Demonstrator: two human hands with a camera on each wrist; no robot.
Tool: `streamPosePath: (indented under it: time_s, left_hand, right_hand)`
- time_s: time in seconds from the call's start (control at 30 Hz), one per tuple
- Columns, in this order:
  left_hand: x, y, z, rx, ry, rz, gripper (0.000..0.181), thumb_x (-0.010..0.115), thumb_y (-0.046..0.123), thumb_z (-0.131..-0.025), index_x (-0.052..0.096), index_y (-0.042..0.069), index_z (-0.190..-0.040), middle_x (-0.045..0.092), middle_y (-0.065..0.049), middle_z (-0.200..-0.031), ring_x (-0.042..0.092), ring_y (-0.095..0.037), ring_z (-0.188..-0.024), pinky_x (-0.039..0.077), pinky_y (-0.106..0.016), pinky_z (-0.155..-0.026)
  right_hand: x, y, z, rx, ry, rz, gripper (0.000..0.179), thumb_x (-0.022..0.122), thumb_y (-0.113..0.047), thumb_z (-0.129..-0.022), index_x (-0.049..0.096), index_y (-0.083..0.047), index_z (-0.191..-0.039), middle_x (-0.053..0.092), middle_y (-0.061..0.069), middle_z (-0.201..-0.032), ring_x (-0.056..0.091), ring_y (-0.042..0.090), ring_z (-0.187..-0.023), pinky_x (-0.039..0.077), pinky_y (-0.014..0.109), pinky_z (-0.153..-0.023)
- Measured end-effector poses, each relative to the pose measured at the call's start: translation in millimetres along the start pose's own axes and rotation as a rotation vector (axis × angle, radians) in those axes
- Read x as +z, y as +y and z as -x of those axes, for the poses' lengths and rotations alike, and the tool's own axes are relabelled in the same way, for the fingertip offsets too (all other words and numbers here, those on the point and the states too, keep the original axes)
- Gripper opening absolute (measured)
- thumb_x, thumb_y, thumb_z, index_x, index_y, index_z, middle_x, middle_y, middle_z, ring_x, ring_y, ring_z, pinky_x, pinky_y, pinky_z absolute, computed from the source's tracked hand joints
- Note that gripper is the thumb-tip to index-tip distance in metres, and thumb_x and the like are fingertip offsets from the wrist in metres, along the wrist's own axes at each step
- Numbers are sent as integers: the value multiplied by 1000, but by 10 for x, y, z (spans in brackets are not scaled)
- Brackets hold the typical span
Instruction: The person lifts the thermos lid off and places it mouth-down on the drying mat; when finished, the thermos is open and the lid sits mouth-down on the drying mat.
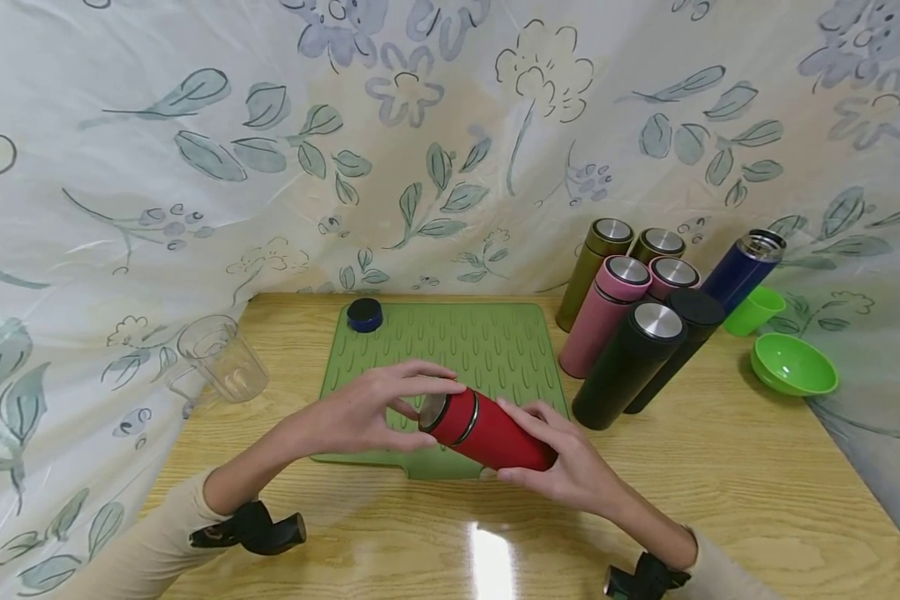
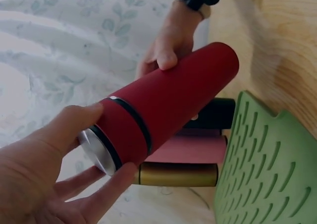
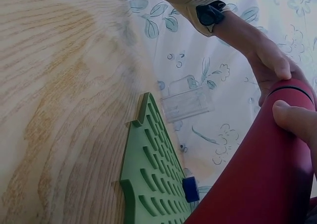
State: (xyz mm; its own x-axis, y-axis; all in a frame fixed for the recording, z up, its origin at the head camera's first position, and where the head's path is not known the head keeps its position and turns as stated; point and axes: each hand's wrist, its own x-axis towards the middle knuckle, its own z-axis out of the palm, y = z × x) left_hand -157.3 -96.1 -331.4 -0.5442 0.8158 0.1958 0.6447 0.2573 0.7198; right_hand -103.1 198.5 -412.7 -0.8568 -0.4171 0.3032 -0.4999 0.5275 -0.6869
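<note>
A red thermos (image 1: 506, 433) is tilted above the green mat (image 1: 450, 333), its lid end toward the left. My right hand (image 1: 570, 462) grips the body near the base, with the thumb lying along the red wall in the right wrist view. At the other end, my left hand (image 1: 375, 412) holds the lid (image 2: 119, 135) between thumb and fingertips. That lid has a silver top (image 2: 96, 152) and sits on the body, with a dark ring at the seam. A dark blue cap (image 1: 364, 315) rests at the mat's back left corner.
To the right stand several thermoses: olive (image 1: 592, 275), pink (image 1: 600, 321), black (image 1: 626, 367). Behind them is a blue thermos (image 1: 742, 271) with a bare metal mouth. A green cup (image 1: 753, 312) and green bowl (image 1: 793, 365) stand farther right; a clear pitcher (image 1: 225, 358) is at left.
</note>
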Motion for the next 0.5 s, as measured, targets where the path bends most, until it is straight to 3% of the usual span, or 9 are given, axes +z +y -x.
streamPosePath:
  time_s: [0.5]
  left_hand:
    - [-11, -6, 13, -42, 14, 64, 62, 76, 19, -84, 51, 16, -140, 49, -11, -140, 59, -24, -116, 59, -18, -75]
  right_hand:
    - [0, 10, 3, -5, 5, -18, 75, 80, -30, -80, 45, -25, -146, 57, 1, -118, 54, 15, -99, 56, 22, -68]
